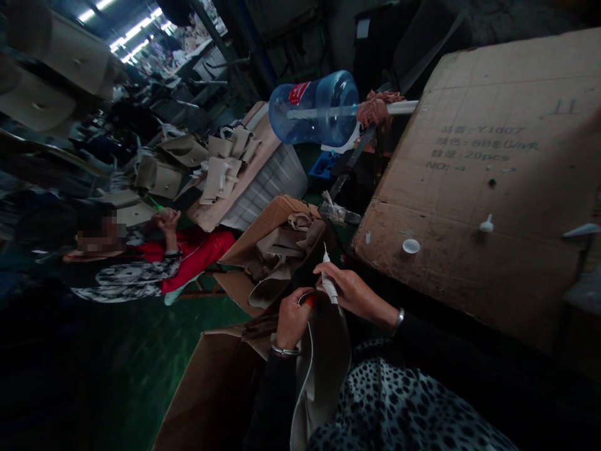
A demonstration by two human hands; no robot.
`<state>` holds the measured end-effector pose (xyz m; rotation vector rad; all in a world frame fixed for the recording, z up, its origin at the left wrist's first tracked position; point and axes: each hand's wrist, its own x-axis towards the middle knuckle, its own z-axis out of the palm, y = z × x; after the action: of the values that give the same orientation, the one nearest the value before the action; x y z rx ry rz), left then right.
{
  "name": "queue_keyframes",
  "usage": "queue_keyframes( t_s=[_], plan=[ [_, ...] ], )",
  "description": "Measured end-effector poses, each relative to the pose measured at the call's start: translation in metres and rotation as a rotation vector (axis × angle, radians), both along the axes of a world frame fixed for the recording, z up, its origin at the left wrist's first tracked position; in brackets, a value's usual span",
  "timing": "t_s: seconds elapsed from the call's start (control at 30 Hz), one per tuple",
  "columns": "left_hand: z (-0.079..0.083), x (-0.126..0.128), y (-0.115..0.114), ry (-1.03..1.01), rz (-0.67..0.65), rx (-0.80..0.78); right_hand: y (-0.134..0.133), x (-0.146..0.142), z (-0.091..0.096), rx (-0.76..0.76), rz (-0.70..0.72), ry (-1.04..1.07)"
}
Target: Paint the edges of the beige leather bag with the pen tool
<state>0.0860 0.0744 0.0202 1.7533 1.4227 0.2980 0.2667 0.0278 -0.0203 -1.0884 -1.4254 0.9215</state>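
My left hand [292, 318] is closed around the top edge of a beige bag piece [323, 344], which hangs down toward my lap. Something orange shows beside that thumb, too small to name. In my right hand [359, 293] is a small white squeeze bottle [329, 280] with a thin nozzle that points up and away from me. Its lower end is close to the edge of the bag piece; whether the two touch, I cannot tell. A bracelet is on each wrist.
An open carton [277, 250] of beige pieces stands ahead, another carton [206, 376] at lower left. To the right, a cardboard-topped surface [469, 207] bears a small white cup [410, 246]. A blue water jug [314, 108] lies beyond. A person [136, 263] sits at left.
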Motion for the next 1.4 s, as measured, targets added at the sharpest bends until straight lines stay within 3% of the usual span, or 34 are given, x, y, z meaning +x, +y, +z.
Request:
queue_keyframes(
  t_s=[0.1, 0.3, 0.4, 0.5, 0.67, 0.77, 0.9, 1.0, 1.1, 1.23, 1.4],
  plan=[
    [-0.006, -0.009, 0.002, -0.071, 0.019, -0.055, -0.007, 0.008, 0.011, -0.025, -0.042, 0.023],
    [-0.013, -0.039, 0.040, -0.403, 0.376, -0.251, -0.032, 0.035, 0.027, 0.003, -0.118, 0.085],
    [0.000, -0.046, 0.058, -0.453, 0.450, -0.268, -0.048, 0.056, 0.038, 0.054, -0.211, 0.031],
    [0.019, -0.035, 0.054, -0.492, 0.470, -0.308, -0.066, 0.076, 0.052, 0.107, -0.353, -0.042],
    [0.038, 0.009, 0.011, -0.548, 0.405, -0.399, -0.097, 0.092, 0.063, 0.002, -0.634, 0.002],
    [0.037, 0.028, -0.008, -0.568, 0.362, -0.465, -0.114, 0.097, 0.056, -0.097, -0.688, 0.109],
    [0.035, 0.038, -0.017, -0.526, 0.290, -0.519, -0.127, 0.104, 0.046, -0.120, -0.759, 0.162],
    [0.041, 0.043, -0.019, -0.478, 0.207, -0.499, -0.128, 0.107, 0.049, -0.097, -0.753, 0.162],
    [0.049, 0.052, -0.021, -0.404, 0.081, -0.462, -0.123, 0.104, 0.057, -0.030, -0.667, 0.095],
    [0.054, 0.063, -0.024, -0.372, 0.007, -0.461, -0.114, 0.099, 0.062, 0.060, -0.564, 0.112],
    [0.053, 0.066, -0.020, -0.370, -0.121, -0.398, -0.112, 0.104, 0.058, 0.011, -0.644, 0.086]
  ],
)
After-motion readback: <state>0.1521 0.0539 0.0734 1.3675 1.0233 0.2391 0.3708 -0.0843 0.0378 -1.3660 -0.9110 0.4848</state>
